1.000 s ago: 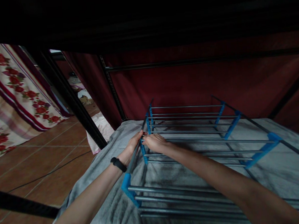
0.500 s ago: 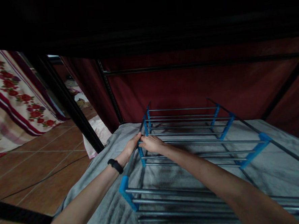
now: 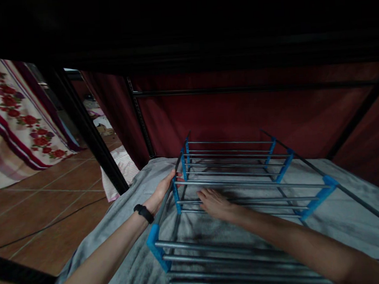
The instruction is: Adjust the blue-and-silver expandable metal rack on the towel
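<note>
A rack of grey metal tubes [image 3: 243,181] with blue plastic connectors [image 3: 155,242] lies on its side across a grey blanket [image 3: 122,253]. My left hand [image 3: 162,193], with a black band on its wrist, is closed around the left side tube beside a blue connector. Its fingertips show on the inner side of that tube. My right hand [image 3: 214,202] is inside the frame, to the right of the left hand, close to the middle cross tubes. Its fingers are stretched out and slightly bent, holding nothing that I can see.
A dark bunk [image 3: 183,35] hangs low overhead. A black post [image 3: 96,139] stands at the left, and a dark red curtain [image 3: 239,117] covers the back. Beyond the bed edge are a tiled floor [image 3: 60,192] with a black cable and a flowered cloth [image 3: 24,122].
My right hand has left the left side tube and moved right and slightly down, over the middle cross tubes. My left hand stays on the rack. The view has shifted slightly.
</note>
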Motion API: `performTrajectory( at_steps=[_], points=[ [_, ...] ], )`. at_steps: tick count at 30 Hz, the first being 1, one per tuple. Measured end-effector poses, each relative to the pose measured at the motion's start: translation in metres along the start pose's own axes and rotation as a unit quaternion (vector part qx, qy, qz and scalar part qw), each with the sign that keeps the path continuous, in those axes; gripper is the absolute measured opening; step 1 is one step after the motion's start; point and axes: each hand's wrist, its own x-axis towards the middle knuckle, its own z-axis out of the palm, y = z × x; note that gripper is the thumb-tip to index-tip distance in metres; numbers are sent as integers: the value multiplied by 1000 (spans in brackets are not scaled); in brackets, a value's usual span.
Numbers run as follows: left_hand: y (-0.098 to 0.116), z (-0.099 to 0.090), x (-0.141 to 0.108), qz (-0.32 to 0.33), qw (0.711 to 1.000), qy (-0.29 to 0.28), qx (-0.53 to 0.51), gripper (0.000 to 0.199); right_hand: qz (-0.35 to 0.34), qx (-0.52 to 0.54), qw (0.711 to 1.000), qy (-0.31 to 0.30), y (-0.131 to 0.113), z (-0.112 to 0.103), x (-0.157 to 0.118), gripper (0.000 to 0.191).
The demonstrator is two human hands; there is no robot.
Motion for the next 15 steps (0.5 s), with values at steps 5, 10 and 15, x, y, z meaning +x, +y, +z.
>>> performTrajectory(
  at_steps=[5,10,15],
  points=[
    [-1,-4,4,-30,999,-24,25,32,11,43,996,-72,11,15,15,21],
    [0,0,1,-45,999,-26,-4,33,5,56,997,-45,10,3,16,24],
    [-3,-2,-3,-52,998,-34,-28,44,30,60,996,-62,6,-9,19,31]
  ],
)
